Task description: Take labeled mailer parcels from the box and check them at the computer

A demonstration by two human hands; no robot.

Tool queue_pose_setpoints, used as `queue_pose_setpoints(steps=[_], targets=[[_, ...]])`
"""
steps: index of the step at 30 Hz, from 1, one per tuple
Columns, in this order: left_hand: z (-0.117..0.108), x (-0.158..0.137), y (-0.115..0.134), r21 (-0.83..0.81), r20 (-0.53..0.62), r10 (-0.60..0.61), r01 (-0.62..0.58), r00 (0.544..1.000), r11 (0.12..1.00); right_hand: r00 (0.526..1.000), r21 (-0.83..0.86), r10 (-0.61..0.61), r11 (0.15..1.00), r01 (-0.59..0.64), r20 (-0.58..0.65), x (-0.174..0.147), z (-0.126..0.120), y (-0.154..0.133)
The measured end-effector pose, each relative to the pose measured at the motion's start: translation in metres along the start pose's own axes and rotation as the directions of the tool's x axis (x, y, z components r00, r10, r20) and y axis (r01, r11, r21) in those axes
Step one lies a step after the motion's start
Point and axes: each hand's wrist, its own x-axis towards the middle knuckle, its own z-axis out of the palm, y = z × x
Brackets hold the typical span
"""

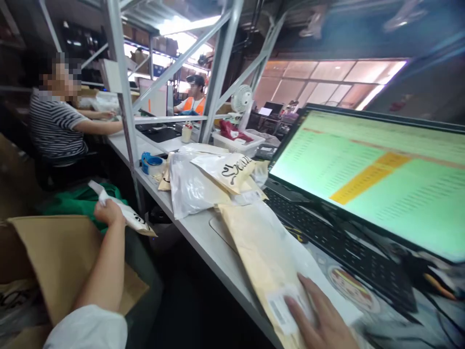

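Note:
My left hand (109, 213) is closed around the upper part of a small white and cream packet (132, 218) with black lettering, above the floor to the left of the desk. A long cream packet (254, 237) with a white barcode label lies on the desk at the lower middle. My right hand (319, 320) rests on its near end beside the label, fingers stretched out and apart, partly cut off by the frame's lower edge. Beyond it lies a pile with a white plastic bag (192, 189) and a cream packet (230, 169) marked with black lettering.
An open cardboard box (61, 257) and a green bag (72, 201) stand at left. A monitor (374, 179) and keyboard (337, 247) are at right. A metal rack post (125, 102) rises at the desk edge, near blue tape (152, 165). Two people sit beyond.

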Motion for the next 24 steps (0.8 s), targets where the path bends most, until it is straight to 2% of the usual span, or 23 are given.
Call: queue_pose_setpoints(steps=[2, 3, 4, 5, 6, 7, 8, 9, 10, 12, 14, 16, 18, 21, 24], targets=[[-0.032, -0.018, 0.04, -0.107, -0.101, 0.205, -0.215, 0.974, 0.971, 1.0, 0.043, 0.011, 0.999, -0.011, 0.002, -0.001, 0.001, -0.006], [-0.045, -0.03, 0.061, -0.168, -0.141, 0.34, -0.361, 0.93, 0.918, 1.0, 0.056, 0.015, 0.998, -0.015, 0.001, -0.001, 0.001, -0.009], [-0.053, -0.042, 0.083, -0.232, -0.174, 0.491, -0.52, 0.853, 0.822, 1.0, 0.064, 0.02, 0.998, -0.019, -0.002, 0.0, 0.001, -0.012], [-0.057, -0.054, 0.107, -0.294, -0.198, 0.644, -0.672, 0.739, 0.68, 1.0, 0.069, 0.025, 0.997, -0.024, -0.006, 0.0, 0.001, -0.014], [-0.057, -0.066, 0.132, -0.348, -0.212, 0.778, -0.79, 0.591, 0.505, 1.0, 0.07, 0.03, 0.997, -0.029, -0.009, 0.0, 0.001, -0.016], [-0.051, -0.077, 0.159, -0.392, -0.21, 0.876, -0.859, 0.433, 0.331, 0.999, 0.068, 0.033, 0.997, -0.032, -0.009, 0.0, 0.001, -0.016], [-0.041, -0.088, 0.186, -0.427, -0.172, 0.941, -0.883, 0.292, 0.196, 0.999, 0.065, 0.034, 0.997, -0.033, -0.005, 0.0, 0.001, -0.017], [-0.027, -0.097, 0.214, -0.454, -0.087, 0.979, -0.882, 0.186, 0.127, 0.999, 0.06, 0.035, 0.998, -0.035, -0.001, -0.001, 0.001, -0.017], [-0.01, -0.107, 0.239, -0.476, 0.028, 0.994, -0.873, 0.104, 0.105, 0.999, 0.053, 0.038, 0.998, -0.038, 0.005, -0.002, 0.001, -0.017], [0.028, -0.124, 0.28, -0.499, 0.285, 0.958, -0.857, -0.024, 0.127, 0.999, 0.04, 0.04, 0.998, -0.041, 0.014, -0.003, 0.0, -0.017], [0.066, -0.141, 0.302, -0.497, 0.458, 0.883, -0.852, -0.1, 0.162, 0.999, 0.022, 0.043, 0.999, -0.044, 0.018, -0.004, -0.002, -0.015], [0.098, -0.154, 0.306, -0.493, 0.542, 0.83, -0.85, -0.133, 0.186, 0.999, 0.0, 0.039, 0.999, -0.039, 0.026, -0.006, -0.005, -0.013], [0.12, -0.163, 0.298, -0.488, 0.604, 0.782, -0.847, -0.153, 0.211, 0.999, -0.02, 0.031, 0.999, -0.03, 0.035, -0.008, -0.009, -0.009], [0.137, -0.171, 0.286, -0.488, 0.646, 0.742, -0.845, -0.18, 0.22, 0.998, -0.029, 0.022, 0.999, -0.02, 0.057, -0.01, -0.015, -0.002], [0.141, -0.175, 0.284, -0.476, 0.664, 0.72, -0.857, -0.203, 0.197, 0.995, -0.02, 0.027, 0.999, -0.025, 0.097, -0.01, -0.02, 0.001]])
